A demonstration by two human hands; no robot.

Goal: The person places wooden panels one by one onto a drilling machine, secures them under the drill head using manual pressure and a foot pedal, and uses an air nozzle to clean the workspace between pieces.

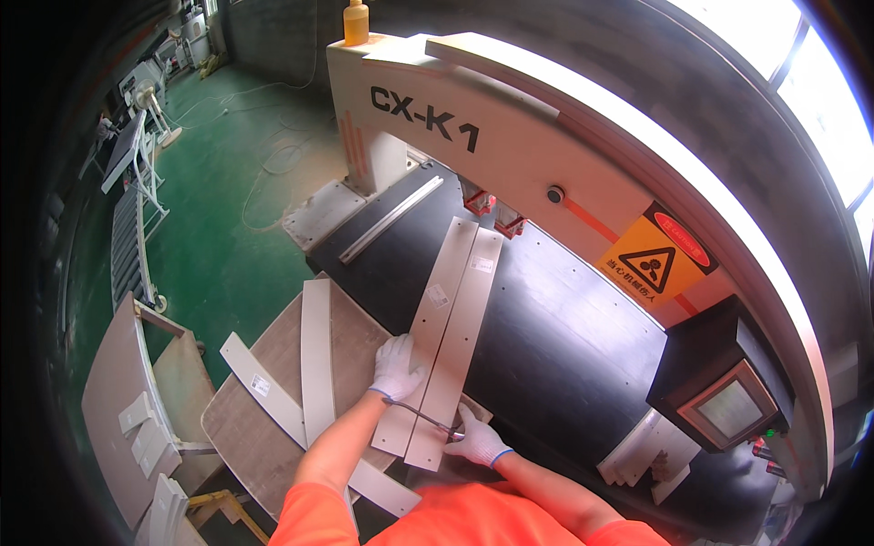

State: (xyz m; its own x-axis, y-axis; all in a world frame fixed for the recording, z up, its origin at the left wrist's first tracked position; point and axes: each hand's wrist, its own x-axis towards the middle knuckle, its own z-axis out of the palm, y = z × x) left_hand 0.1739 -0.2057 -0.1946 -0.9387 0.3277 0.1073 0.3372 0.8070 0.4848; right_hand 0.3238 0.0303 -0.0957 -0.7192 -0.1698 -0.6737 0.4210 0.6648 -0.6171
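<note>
Two long, pale narrow boards [443, 300] lie side by side on the black machine table [564, 328], with small white labels and dark holes on them. My left hand [396, 369], in a white glove, rests with outstretched fingers at the left board's outer edge. My right hand [475, 439], also gloved, is at the near right edge of the other board, its fingers closed by the metallic end of a thin dark curved tube [414, 409]. That tube crosses both boards toward my left wrist; its exact kind is unclear. Part of the right fingers' grip is hidden.
A white machine arm [510, 109] with red-tipped heads [496, 214] spans the table. A dark-cased screen [733, 409] stands at right, near stacked pale pieces [642, 450]. At left, loose boards [317, 355] lie on a brown tabletop [273, 337]. An amber bottle [356, 25] tops the machine.
</note>
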